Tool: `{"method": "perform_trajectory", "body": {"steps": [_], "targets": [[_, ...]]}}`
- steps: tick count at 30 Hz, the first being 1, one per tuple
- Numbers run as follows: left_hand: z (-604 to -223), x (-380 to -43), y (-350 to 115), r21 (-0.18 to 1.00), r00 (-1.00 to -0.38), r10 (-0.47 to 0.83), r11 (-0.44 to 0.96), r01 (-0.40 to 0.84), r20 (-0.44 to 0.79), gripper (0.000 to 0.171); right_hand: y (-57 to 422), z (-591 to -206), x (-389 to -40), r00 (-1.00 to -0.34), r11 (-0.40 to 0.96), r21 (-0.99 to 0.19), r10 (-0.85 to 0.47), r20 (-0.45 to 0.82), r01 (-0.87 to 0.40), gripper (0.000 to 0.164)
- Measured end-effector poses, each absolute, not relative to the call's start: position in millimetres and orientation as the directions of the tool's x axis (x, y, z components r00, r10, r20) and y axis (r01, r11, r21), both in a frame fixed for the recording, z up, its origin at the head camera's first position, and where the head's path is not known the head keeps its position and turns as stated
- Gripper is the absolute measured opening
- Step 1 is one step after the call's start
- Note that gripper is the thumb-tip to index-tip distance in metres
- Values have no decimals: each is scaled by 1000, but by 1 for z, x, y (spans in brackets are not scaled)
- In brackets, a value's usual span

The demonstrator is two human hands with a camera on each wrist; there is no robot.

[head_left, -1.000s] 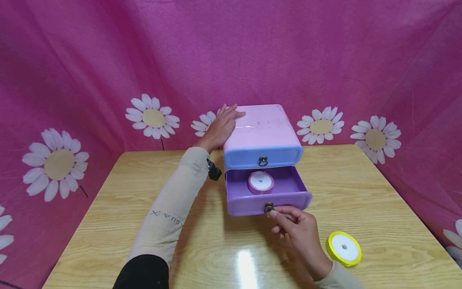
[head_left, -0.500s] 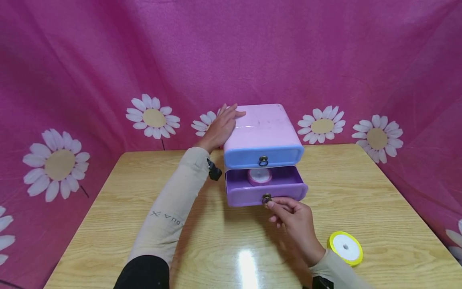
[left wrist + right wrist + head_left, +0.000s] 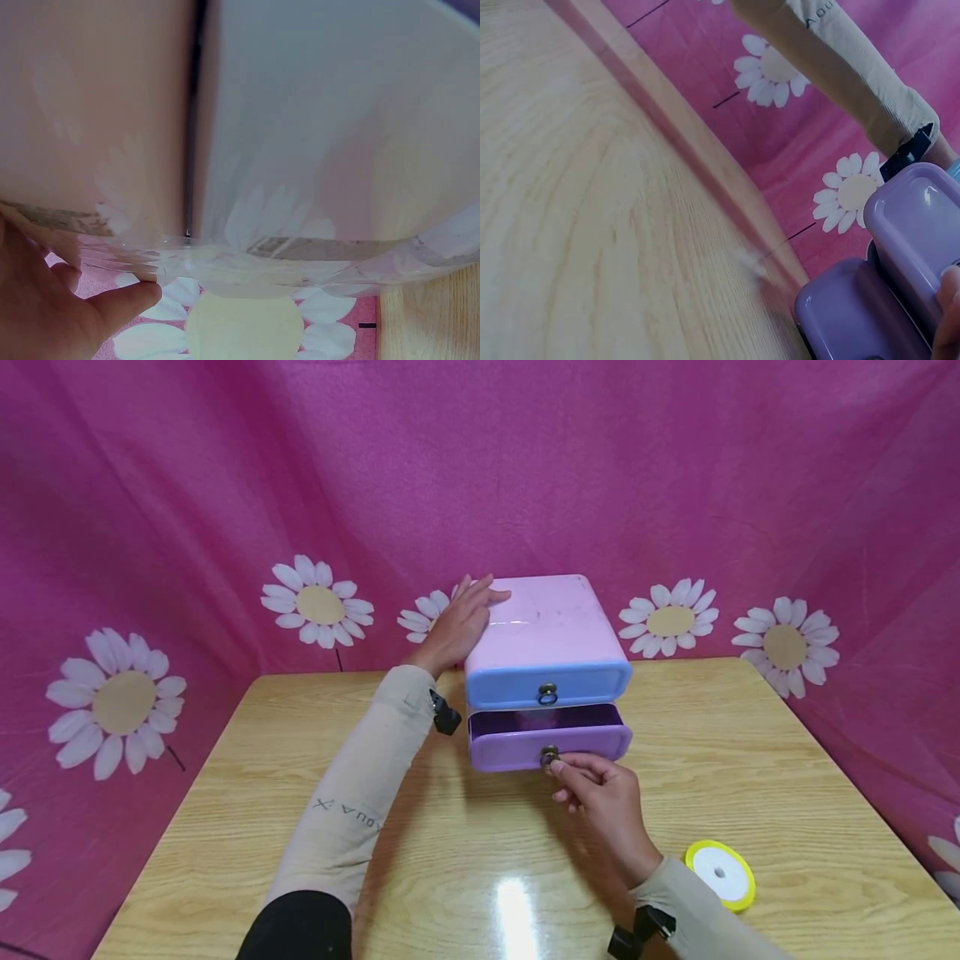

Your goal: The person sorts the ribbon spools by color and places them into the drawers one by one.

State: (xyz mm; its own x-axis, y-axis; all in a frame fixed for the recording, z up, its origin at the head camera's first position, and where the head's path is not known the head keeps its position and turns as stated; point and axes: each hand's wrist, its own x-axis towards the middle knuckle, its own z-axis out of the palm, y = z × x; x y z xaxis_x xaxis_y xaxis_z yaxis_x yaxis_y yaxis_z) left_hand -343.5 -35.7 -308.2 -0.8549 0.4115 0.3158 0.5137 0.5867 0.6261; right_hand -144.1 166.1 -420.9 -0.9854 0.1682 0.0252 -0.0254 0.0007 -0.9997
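1. Farthest left, a pink cloth (image 3: 480, 468) printed with white daisies hung behind the wooden worktop (image 3: 217, 827).
2. A beige sleeve (image 3: 352, 785) reached forward, with a black device (image 3: 446, 716) at its wrist.
3. The left grip (image 3: 456, 625) rested on the upper left edge of the drawer unit (image 3: 558, 618), its fingers extended across the pink top and curled around nothing.
4. The drawer unit stood toward the back of the worktop; its blue drawer (image 3: 510, 689) was pushed in, above a purple drawer (image 3: 510, 753) that stuck partly out. A pale shape (image 3: 538, 719) showed dimly inside the latter.
5. The right grip (image 3: 606, 802) pinched the ring pull (image 3: 549, 757) on the purple drawer's front between thumb and finger.
6. Farthest right among the objects, a yellow-edged spool (image 3: 731, 877) with a white face lay flat on the worktop, just beside the right forearm (image 3: 686, 902).
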Motion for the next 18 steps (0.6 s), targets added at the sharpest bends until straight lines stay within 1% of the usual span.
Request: {"method": "perform_trajectory", "body": {"steps": [7, 11, 18], "targets": [[-309, -344, -35, 625, -858, 409, 592, 509, 311, 48, 165, -423, -153, -982, -5, -1000, 187, 14, -15, 23], [-310, -343, -35, 616, -850, 412, 588, 524, 330, 48, 164, -424, -158, -982, -1, -1000, 191, 13, -13, 23], [-309, -343, -36, 619, -855, 411, 593, 515, 317, 48, 163, -424, -166, -982, -7, -1000, 187, 22, -23, 24]]}}
